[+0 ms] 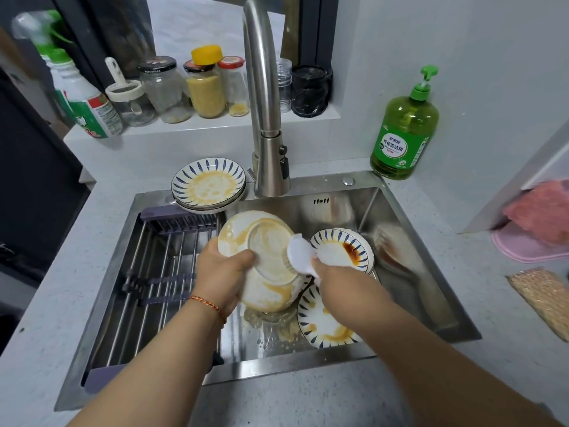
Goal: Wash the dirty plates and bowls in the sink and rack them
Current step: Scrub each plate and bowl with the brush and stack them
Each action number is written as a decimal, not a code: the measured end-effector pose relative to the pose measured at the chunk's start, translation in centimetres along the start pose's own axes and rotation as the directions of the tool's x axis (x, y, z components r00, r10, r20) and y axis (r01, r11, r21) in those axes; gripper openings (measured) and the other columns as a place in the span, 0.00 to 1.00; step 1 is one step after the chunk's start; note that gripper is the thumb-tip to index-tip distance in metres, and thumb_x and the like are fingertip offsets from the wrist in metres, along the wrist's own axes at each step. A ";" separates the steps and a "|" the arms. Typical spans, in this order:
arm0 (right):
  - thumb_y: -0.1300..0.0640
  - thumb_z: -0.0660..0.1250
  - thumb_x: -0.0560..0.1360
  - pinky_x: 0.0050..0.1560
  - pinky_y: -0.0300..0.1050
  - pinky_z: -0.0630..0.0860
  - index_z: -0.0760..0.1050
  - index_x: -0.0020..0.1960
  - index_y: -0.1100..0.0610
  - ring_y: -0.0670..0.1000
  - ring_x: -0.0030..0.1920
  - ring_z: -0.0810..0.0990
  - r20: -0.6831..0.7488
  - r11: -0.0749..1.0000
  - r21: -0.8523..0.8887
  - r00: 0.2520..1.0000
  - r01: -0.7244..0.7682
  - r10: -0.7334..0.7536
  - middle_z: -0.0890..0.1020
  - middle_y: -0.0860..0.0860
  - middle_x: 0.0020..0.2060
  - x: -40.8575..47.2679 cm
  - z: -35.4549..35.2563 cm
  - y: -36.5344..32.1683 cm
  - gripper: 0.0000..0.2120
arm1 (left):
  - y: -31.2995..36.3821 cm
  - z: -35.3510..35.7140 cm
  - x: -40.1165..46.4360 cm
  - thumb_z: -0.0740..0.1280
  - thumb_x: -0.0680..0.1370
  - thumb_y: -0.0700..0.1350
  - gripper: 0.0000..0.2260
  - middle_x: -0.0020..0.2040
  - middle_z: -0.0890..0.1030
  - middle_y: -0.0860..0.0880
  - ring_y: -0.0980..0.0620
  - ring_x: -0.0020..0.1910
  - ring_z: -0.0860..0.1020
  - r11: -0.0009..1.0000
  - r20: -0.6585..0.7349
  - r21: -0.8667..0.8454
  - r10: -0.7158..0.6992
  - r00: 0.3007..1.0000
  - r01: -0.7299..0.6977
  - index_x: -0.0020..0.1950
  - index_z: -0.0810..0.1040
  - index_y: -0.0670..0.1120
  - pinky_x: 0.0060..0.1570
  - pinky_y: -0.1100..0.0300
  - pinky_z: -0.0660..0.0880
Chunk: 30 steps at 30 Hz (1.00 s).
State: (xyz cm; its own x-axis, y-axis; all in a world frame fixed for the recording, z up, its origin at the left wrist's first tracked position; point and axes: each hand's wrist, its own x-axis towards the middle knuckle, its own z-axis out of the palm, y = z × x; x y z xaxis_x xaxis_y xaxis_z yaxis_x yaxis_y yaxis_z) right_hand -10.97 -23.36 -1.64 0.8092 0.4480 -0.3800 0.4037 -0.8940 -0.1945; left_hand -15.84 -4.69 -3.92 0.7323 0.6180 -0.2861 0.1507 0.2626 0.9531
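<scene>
My left hand grips a white plate by its left rim, tilted with its stained underside toward me, over the steel sink. My right hand holds a white dish brush with its head against the plate's bottom. A dirty blue-patterned bowl with a dark sauce stain sits in the sink just right of the brush. Another soiled patterned plate lies under my right forearm. A stack of dirty patterned plates rests on the sink's back left corner. The metal drying rack spans the sink's left half and holds nothing.
The steel faucet arches over the sink's back edge. A green dish soap bottle stands at the back right. Jars and a spray bottle line the ledge behind. Pink cloths and a scouring pad lie on the right counter.
</scene>
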 end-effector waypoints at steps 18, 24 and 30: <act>0.63 0.56 0.78 0.33 0.41 0.66 0.39 0.78 0.46 0.46 0.32 0.67 -0.092 0.986 -0.026 0.982 0.166 -0.168 0.63 0.45 0.31 -3.4 4.3 -1.2 0.37 | -0.8 -0.6 0.8 0.68 0.72 0.30 0.15 0.48 0.80 0.42 0.43 0.43 0.80 0.950 -0.185 -0.268 -0.213 0.959 0.159 0.57 0.74 0.41 0.41 0.45 0.80; 0.58 0.52 0.80 0.46 0.46 0.73 0.48 0.77 0.43 0.52 0.46 0.77 -0.006 0.972 0.198 0.991 -0.129 0.133 0.78 0.51 0.46 1.3 2.7 2.5 0.29 | -0.7 -1.5 0.1 0.66 0.74 0.30 0.14 0.47 0.81 0.41 0.43 0.43 0.81 0.934 -0.059 -0.289 -0.235 0.970 0.209 0.58 0.74 0.40 0.36 0.47 0.81; 0.54 0.50 0.83 0.37 0.37 0.73 0.53 0.77 0.49 0.48 0.43 0.78 -0.051 0.972 0.226 0.995 -0.067 0.080 0.81 0.53 0.47 0.8 2.6 3.4 0.23 | 1.8 -2.6 0.0 0.76 0.64 0.37 0.18 0.46 0.82 0.47 0.47 0.45 0.81 0.988 -0.071 0.110 0.113 0.991 -0.105 0.50 0.76 0.46 0.40 0.58 0.78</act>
State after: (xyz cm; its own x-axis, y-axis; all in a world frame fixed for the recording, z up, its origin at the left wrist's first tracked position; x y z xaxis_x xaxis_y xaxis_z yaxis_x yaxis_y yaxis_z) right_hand -10.04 -25.98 -4.98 0.8596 0.3741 -0.3480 0.2420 -0.8979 -0.3676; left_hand -17.35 -2.27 -2.45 0.6957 0.6946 -0.1830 0.1453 0.1133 0.9829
